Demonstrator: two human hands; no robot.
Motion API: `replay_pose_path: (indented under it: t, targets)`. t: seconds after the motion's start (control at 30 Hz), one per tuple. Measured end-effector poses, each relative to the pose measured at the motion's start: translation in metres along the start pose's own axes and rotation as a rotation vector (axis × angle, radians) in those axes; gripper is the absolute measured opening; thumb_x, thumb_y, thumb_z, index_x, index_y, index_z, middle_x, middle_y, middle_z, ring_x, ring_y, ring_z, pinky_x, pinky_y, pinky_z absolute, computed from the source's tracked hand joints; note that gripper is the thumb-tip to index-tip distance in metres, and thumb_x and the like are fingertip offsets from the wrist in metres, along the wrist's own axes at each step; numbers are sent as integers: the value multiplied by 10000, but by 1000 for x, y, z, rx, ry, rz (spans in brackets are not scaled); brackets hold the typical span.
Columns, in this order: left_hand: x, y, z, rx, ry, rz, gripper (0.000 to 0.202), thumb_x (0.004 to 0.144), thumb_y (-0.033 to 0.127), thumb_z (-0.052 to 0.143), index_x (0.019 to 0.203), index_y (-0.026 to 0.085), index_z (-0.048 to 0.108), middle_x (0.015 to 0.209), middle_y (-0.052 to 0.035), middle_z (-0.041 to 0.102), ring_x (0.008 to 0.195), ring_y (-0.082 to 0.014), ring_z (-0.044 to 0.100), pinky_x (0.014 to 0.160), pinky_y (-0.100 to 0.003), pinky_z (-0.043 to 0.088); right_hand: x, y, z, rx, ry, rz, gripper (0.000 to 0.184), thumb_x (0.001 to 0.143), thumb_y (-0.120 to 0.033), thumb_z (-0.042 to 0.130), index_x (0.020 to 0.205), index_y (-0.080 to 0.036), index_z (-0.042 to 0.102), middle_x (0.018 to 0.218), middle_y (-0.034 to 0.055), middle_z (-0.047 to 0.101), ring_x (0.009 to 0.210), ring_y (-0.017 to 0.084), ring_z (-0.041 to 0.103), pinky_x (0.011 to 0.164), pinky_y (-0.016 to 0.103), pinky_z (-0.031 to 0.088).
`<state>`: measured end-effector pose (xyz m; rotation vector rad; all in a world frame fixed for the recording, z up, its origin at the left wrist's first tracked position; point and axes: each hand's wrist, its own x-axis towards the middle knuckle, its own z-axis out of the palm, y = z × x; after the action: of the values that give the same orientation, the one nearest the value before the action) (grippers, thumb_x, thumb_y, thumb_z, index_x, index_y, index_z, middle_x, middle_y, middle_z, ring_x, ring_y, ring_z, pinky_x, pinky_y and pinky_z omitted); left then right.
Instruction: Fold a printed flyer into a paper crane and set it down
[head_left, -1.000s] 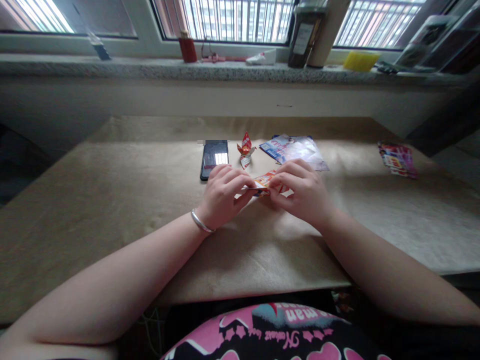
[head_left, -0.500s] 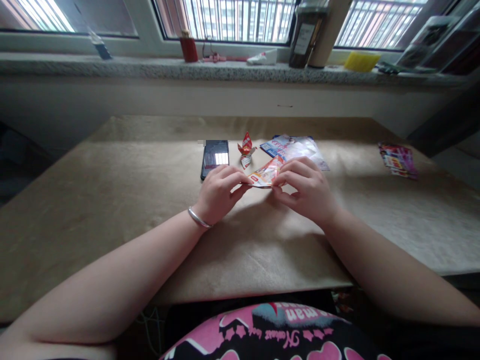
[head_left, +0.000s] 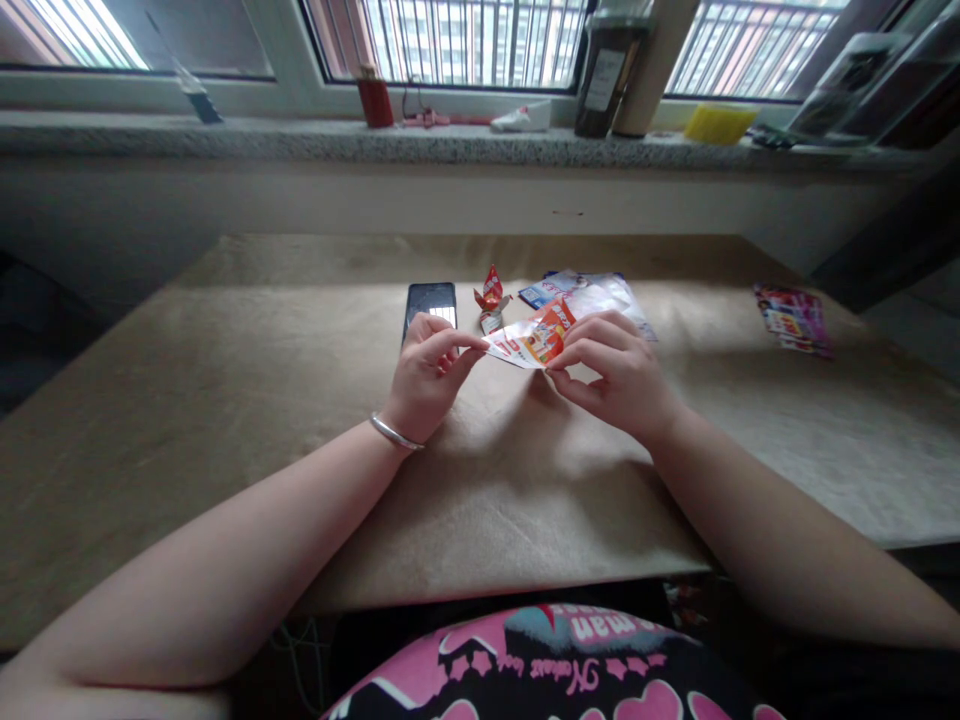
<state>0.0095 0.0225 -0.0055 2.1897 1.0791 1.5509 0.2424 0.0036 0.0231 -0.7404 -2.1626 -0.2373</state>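
A printed orange-and-white piece of folded paper (head_left: 531, 340) is stretched between my hands, raised over the table. My left hand (head_left: 431, 375) pinches its left corner between thumb and fingers. At its right side my right hand (head_left: 611, 375) grips the edge, and the fingers cover part of it. Just behind the paper stands a red folded paper figure (head_left: 491, 298) with pointed tips. A dark phone (head_left: 431, 297) lies behind my left hand, partly hidden by it. Glossy printed sheets (head_left: 600, 290) lie flat behind my right hand.
More colourful printed papers (head_left: 793, 320) lie on the right of the table (head_left: 225, 400). Along the stone windowsill (head_left: 262, 140) stand a red container (head_left: 375, 100), a dark jar (head_left: 606, 80) and a yellow block (head_left: 718, 124).
My left hand has lifted and shifted slightly left with its corner of the paper. The paper now looks more opened, its printed face tilted toward me. My right hand has hardly moved.
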Motion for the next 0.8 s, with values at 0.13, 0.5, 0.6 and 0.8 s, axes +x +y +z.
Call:
replay_pose_path:
  t: [0.13, 0.5, 0.6, 0.8]
  targets:
    - [0, -1, 1, -81, -46, -41, 86, 850, 247, 608, 867, 195, 674, 755, 0, 523, 637, -70, 495, 521, -155, 432, -1, 1, 1, 9, 1, 3, 65, 774, -175, 622, 748, -234, 618, 774, 14, 627, 785, 166, 571, 760, 341, 475]
    - [-2, 2, 0, -238, -57, -167, 223, 861, 368, 576, 961, 176, 629, 925, -53, 617, 794, -122, 602, 625, -196, 518, -1, -1, 1, 33, -50, 7, 49, 797, -221, 637, 762, -236, 668, 785, 27, 649, 816, 175, 564, 763, 334, 466]
    - [0, 4, -1, -149, -52, -105, 125, 846, 275, 589, 904, 171, 627, 868, -34, 590, 780, -112, 590, 579, -173, 507, -1, -1, 2, 19, -105, 57, 68, 814, -231, 615, 777, -246, 670, 816, 21, 658, 810, 169, 569, 766, 335, 465]
    - [0, 6, 0, 74, -62, 91, 105, 772, 86, 530, 822, 172, 563, 826, -7, 545, 751, -103, 546, 590, -194, 514, -3, -2, 7, 9, -121, 173, 72, 817, -239, 599, 793, -232, 667, 863, 39, 662, 830, 181, 587, 759, 337, 474]
